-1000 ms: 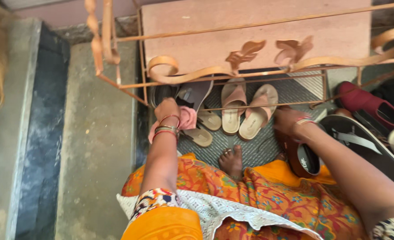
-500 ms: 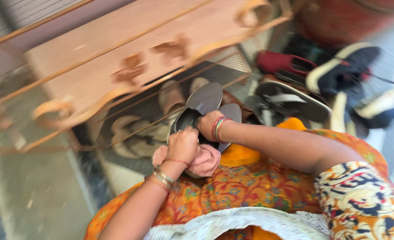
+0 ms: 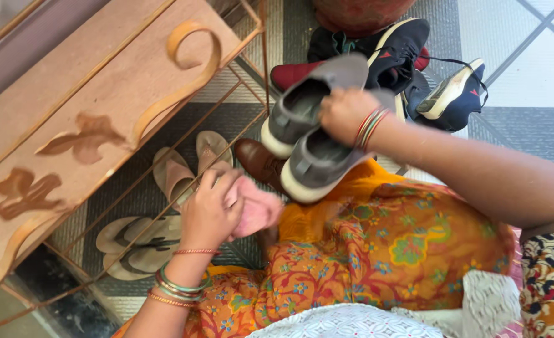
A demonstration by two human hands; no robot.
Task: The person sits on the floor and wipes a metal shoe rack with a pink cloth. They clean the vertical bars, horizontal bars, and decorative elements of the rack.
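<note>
The right hand [image 3: 345,116] grips a pair of grey slip-on shoes [image 3: 311,134] with pale soles, fingers hooked into their openings, holding them together above the lap of an orange floral garment [image 3: 377,250]. The left hand [image 3: 211,209], at about eight o'clock from the shoes, is closed on a pink cloth [image 3: 255,209], with bangles on its wrist. A brown leather shoe [image 3: 258,163] lies between the two hands, just under the grey pair. At nine o'clock stands a rusty metal shoe rack [image 3: 101,106] with scroll work; beige sandals [image 3: 177,169] and flat slippers [image 3: 130,244] lie beneath it. At twelve to one o'clock, black sneakers [image 3: 414,56] and a maroon shoe [image 3: 292,74] crowd the floor.
</note>
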